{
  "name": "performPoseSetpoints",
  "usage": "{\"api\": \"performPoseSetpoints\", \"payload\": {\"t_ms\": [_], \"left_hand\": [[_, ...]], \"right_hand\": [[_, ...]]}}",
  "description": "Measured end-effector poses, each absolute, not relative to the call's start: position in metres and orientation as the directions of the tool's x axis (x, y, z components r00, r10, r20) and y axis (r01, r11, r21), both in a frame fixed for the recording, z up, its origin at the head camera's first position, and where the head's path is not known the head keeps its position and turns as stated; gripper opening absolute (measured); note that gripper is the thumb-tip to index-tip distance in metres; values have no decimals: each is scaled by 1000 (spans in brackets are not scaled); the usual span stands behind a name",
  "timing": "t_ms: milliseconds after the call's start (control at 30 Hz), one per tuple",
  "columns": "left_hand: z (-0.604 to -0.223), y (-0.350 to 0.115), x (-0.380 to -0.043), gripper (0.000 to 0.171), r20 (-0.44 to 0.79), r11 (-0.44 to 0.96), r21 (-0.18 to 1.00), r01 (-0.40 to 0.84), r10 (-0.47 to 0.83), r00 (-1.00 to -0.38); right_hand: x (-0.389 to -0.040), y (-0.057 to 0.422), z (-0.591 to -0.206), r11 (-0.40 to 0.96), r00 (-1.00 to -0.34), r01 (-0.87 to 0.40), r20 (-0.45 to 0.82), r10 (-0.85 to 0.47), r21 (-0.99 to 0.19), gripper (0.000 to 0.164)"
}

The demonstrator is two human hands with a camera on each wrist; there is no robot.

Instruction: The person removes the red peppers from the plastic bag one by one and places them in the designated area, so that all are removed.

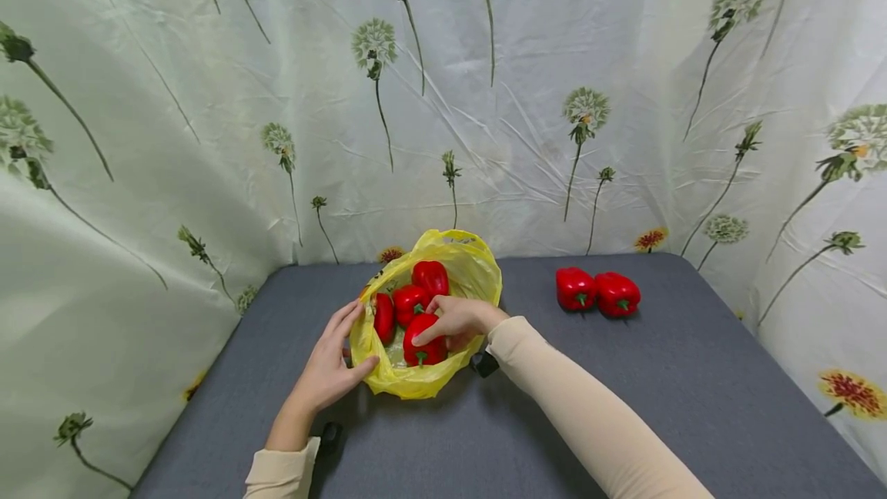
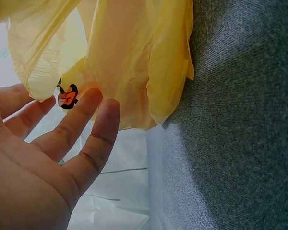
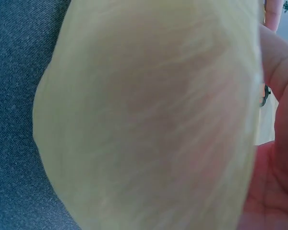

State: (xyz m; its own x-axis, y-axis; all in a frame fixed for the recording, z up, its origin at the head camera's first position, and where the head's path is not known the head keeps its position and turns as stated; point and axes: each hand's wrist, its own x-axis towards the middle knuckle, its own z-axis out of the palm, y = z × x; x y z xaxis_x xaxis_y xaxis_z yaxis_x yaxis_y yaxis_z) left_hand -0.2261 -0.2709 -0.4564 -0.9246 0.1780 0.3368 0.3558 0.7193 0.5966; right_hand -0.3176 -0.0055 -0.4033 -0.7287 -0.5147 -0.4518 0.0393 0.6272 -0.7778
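A yellow plastic bag (image 1: pixel 409 385) stands with its mouth wide on the table, several red bell peppers inside. My right hand (image 1: pixel 463 319) reaches over the bag's right rim and grips the nearest red bell pepper (image 1: pixel 424 351), thumb across its top. Against the bag's left side, my left hand (image 1: pixel 331 364) has its fingers spread and its thumb near the front rim. Seen from the left wrist, those fingers (image 2: pixel 89 148) are nearly straight and touch the outside of the bag (image 2: pixel 129 62). In the right wrist view, the bag wall (image 3: pixel 149 120) hides the fingertips and the pepper.
Two more red bell peppers (image 1: pixel 575 289) lie side by side at the back right of the grey table (image 1: pixel 596 376). A pale curtain (image 1: pixel 513 122) with printed dandelions hangs behind and around the table.
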Motion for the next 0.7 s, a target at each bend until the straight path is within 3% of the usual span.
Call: {"api": "performPoseSetpoints", "payload": {"t_ms": [700], "left_hand": [[-456, -271, -226, 88, 335, 724, 592, 354, 178, -925]], "right_hand": [[-321, 9, -402, 558, -786, -18, -333, -520, -830, 65]]}}
